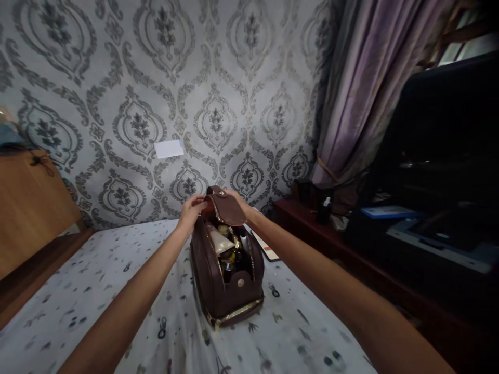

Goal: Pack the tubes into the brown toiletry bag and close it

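A dark brown toiletry bag stands on the bed, its top unzipped and its strap flap folded toward the far end. Inside lie a pale squeeze tube, a small dark-capped bottle and other small items too dim to name. My left hand is closed on the bag's far left rim, thumb along the edge. On the far right side, my right hand grips the bag behind the flap, which hides most of its fingers.
A flat phone-like object lies on the patterned bedsheet right of the bag. At right stand a dark red cabinet, a small white-topped bottle and a large dark screen. A wooden board borders the left.
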`<state>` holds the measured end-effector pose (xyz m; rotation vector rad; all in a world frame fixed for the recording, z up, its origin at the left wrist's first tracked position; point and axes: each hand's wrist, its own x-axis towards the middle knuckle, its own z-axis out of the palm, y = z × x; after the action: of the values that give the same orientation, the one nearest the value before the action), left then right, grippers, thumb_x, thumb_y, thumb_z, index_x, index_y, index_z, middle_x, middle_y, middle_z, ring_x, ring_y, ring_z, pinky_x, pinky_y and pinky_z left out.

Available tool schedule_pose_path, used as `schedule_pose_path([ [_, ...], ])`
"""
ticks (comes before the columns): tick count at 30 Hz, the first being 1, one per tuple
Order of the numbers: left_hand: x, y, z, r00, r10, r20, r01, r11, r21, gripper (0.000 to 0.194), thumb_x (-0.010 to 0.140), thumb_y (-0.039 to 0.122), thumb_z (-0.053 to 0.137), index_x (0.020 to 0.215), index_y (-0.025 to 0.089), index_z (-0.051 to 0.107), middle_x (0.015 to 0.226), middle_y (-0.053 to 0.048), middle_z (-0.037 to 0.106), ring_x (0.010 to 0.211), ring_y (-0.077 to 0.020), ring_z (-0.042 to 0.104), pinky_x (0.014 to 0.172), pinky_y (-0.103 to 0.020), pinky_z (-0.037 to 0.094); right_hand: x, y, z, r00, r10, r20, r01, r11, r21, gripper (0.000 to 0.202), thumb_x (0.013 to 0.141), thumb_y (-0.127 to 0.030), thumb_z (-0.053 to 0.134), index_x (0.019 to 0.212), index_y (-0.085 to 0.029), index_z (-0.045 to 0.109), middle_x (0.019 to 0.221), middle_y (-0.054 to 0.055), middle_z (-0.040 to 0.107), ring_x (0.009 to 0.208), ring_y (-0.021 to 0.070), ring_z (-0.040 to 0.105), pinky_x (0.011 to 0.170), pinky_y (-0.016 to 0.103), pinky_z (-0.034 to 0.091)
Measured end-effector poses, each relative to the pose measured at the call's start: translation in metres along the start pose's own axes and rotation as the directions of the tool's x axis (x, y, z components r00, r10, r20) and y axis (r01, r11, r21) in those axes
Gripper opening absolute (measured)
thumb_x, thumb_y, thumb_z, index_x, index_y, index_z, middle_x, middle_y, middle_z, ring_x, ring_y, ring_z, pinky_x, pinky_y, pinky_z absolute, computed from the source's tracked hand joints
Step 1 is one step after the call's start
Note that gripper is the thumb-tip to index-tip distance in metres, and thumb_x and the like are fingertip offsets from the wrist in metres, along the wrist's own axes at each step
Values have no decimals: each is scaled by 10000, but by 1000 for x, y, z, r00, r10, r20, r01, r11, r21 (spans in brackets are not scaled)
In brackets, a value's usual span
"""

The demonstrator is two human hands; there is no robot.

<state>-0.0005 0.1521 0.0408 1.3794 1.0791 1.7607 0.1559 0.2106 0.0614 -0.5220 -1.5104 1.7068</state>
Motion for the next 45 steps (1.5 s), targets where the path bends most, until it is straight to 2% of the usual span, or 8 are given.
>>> schedule_pose_path([
  [5, -20, 13, 0, 995, 88, 51, -95, 985, 142, 206, 628, 292, 716, 808, 191, 712, 824, -24, 708, 858, -214, 633, 819, -317, 469, -36, 3, 1, 992, -121, -28, 117, 986, -123, 191, 632, -266, 762, 791, -185, 694, 713, -22, 702, 621, 138, 614, 632, 253, 496],
  [8, -33, 15, 1, 990, 127, 65, -138, 964, 229, 201, 665, 276, 706, 849, 198, 730, 921, -43, 722, 979, -249, 619, 934, -366, 434, -51, 8, -2, 963, -269, -14, 250, 912, -326, 224, 601, -257, 759, 813, -193, 732, 841, -8, 733, 793, 178, 652, 785, 301, 506],
  [11, -45, 11, 3, 985, 163, 56, -173, 941, 291, 223, 714, 240, 664, 923, 203, 732, 1029, -58, 712, 1066, -259, 592, 1007, -391, 392, -61, 16, -7, 940, -340, -21, 304, 867, -394, 283, 606, -255, 741, 885, -205, 743, 947, 13, 743, 918, 211, 655, 899, 354, 487],
  [15, -59, 3, 5, 980, 193, 56, -201, 922, 332, 229, 752, 189, 622, 953, 219, 727, 1069, -50, 705, 1110, -244, 576, 1056, -382, 362, -75, 24, -11, 942, -334, -34, 298, 879, -372, 313, 660, -295, 713, 962, -215, 734, 1010, 28, 740, 974, 228, 654, 948, 393, 476],
  [20, -70, -1, 6, 978, 196, 67, -207, 919, 337, 237, 786, 164, 594, 969, 231, 728, 1088, -41, 703, 1123, -227, 587, 1082, -366, 358, -94, 25, -6, 943, -333, -26, 288, 850, -441, 284, 743, -322, 679, 1007, -234, 732, 1128, 40, 718, 1096, 245, 623, 1033, 419, 422],
  [29, -100, 8, 9, 984, 164, 63, -176, 919, 352, 307, 824, 203, 593, 1111, 252, 690, 1322, -46, 606, 1322, -240, 455, 1157, -392, 264, -113, 30, -1, 925, -377, -56, 297, 807, -511, 305, 858, -358, 566, 1108, -276, 722, 1243, 28, 677, 1214, 257, 564, 1113, 449, 336],
  [37, -119, 13, 10, 983, 168, 75, -184, 895, 406, 347, 847, 221, 550, 1178, 244, 653, 1416, -60, 528, 1385, -251, 383, 1180, -418, 224, -126, 41, 0, 905, -417, -77, 300, 759, -578, 412, 876, -535, 537, 1148, -278, 710, 1387, 50, 578, 1369, 253, 426, 1183, 443, 216],
  [45, -143, 25, 10, 955, 217, 200, -293, 769, 568, 376, 881, 251, 497, 1243, 241, 597, 1466, -91, 448, 1414, -269, 326, 1182, -479, 222, -142, 51, 6, 877, -446, -176, 273, 766, -581, 514, 881, -615, 491, 1243, -282, 642, 1435, 47, 528, 1395, 241, 386, 1195, 422, 204],
])
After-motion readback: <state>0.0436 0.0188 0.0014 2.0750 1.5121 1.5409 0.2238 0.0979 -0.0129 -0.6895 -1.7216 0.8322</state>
